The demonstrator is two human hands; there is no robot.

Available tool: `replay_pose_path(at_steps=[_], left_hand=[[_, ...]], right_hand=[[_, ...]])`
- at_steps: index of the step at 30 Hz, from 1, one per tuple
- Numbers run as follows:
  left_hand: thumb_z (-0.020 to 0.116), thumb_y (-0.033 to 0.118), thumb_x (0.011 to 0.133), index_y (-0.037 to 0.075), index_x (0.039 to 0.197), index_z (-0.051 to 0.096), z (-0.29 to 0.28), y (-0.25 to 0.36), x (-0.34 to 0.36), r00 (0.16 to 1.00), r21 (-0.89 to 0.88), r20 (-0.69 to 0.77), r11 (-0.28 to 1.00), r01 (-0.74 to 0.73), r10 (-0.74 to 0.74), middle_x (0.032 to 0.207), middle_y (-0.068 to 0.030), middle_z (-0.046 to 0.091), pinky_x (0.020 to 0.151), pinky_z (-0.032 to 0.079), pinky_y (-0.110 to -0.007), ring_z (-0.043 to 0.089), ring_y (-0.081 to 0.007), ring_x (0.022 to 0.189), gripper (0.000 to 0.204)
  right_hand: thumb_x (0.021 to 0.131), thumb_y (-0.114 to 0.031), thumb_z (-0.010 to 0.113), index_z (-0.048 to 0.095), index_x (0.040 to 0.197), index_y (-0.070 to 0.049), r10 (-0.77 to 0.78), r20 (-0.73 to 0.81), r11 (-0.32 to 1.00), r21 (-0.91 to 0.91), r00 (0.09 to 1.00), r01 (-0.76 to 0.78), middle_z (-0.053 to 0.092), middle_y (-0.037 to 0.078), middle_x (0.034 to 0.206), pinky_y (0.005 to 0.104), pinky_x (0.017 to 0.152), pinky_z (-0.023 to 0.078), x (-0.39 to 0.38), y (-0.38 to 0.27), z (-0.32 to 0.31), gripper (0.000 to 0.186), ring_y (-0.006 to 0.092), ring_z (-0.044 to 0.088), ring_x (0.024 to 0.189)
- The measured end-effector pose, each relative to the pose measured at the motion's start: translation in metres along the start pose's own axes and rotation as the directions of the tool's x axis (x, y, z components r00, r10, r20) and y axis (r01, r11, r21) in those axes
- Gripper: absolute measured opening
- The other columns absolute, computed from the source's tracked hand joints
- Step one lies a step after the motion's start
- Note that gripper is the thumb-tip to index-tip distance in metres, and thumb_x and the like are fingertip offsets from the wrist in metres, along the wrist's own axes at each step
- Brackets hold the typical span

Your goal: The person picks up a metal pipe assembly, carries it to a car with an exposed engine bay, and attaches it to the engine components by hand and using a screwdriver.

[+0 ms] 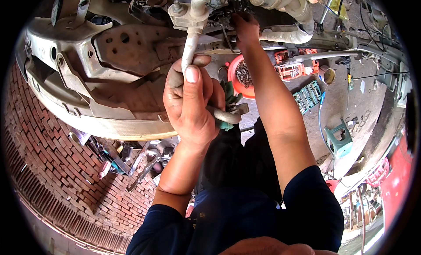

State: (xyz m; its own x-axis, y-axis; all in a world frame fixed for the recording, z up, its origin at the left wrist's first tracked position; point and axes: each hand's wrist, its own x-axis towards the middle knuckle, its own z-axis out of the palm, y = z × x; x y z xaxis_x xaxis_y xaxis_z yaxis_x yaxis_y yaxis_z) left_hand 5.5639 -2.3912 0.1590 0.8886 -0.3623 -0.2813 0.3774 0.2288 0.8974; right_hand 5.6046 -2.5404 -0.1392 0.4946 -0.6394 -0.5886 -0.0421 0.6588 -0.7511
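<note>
Grasps a pale metal pipe (pixel 189 46) in a firmly closed left hand (pixel 193 101), close to the centre, toward eleven o'clock. Has the thumb laid along the metal, with the other fingers curled round. Leads up from that fist to a bolted clamp (pixel 187 21) near twelve o'clock. Shows a grey rod end (pixel 226 116) poking out at the fist's four o'clock side.

Reaches with the right hand (pixel 246 29) in among dark car parts, between twelve and one o'clock; cannot tell whether gripping or loose, with the fingertips lost in shadow.

Faces a dusty car body (pixel 127 48) at ten o'clock. Stands near a red basin (pixel 248 93) holding bolts (pixel 244 74) at one o'clock. Includes beyond it a red toolbox (pixel 312 67) and a tin (pixel 322 73) at two o'clock, a green socket case (pixel 308 97) just before three, and a green stool (pixel 340 143) at three. Takes in brick paving (pixel 87 176) at eight o'clock, strewn with loose metal pieces (pixel 139 167).
</note>
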Motion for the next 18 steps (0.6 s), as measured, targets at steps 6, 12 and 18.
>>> replay_pose_path(at_steps=[6, 12, 18], left_hand=[[0.048, 0.030, 0.111, -0.002, 0.117, 0.059, 0.002, -0.001, 0.001, 1.000, 0.003, -0.001, 1.000, 0.007, -0.007, 0.066, 0.0020, 0.033, 0.039, 0.027, -0.025, 0.027, -0.0078, 0.044, 0.034], [0.049, 0.030, 0.111, -0.001, 0.117, 0.059, 0.003, 0.001, -0.001, 1.000, 0.023, -0.017, 1.000, 0.010, -0.009, 0.066, 0.0021, 0.033, 0.039, 0.027, -0.025, 0.027, -0.0077, 0.044, 0.034], [0.048, 0.031, 0.111, -0.001, 0.118, 0.059, 0.002, 0.001, -0.001, 1.000, 0.024, -0.011, 1.000, 0.006, -0.006, 0.066, 0.0022, 0.033, 0.039, 0.027, -0.025, 0.027, -0.0076, 0.044, 0.035]], right_hand=[[0.093, -0.012, 0.072, 0.068, 0.114, 0.005, -0.270, -0.028, 0.907, -0.343, 0.962, 0.245, 0.072, 0.013, 0.099, 0.0343, 0.073, 0.059, 0.002, 0.006, 0.000, 0.027, 0.0222, 0.070, 0.084], [0.099, -0.019, 0.069, 0.067, 0.104, 0.000, 0.270, 0.103, 0.948, 0.147, 0.957, -0.283, 0.071, 0.009, 0.089, 0.0360, 0.063, 0.056, -0.009, -0.007, -0.002, 0.020, 0.0218, 0.069, 0.076], [0.098, -0.019, 0.068, 0.069, 0.107, -0.002, 0.171, 0.025, 0.976, 0.131, 0.985, -0.172, 0.071, 0.006, 0.090, 0.0304, 0.058, 0.046, -0.018, -0.007, 0.006, 0.019, 0.0135, 0.059, 0.068]])
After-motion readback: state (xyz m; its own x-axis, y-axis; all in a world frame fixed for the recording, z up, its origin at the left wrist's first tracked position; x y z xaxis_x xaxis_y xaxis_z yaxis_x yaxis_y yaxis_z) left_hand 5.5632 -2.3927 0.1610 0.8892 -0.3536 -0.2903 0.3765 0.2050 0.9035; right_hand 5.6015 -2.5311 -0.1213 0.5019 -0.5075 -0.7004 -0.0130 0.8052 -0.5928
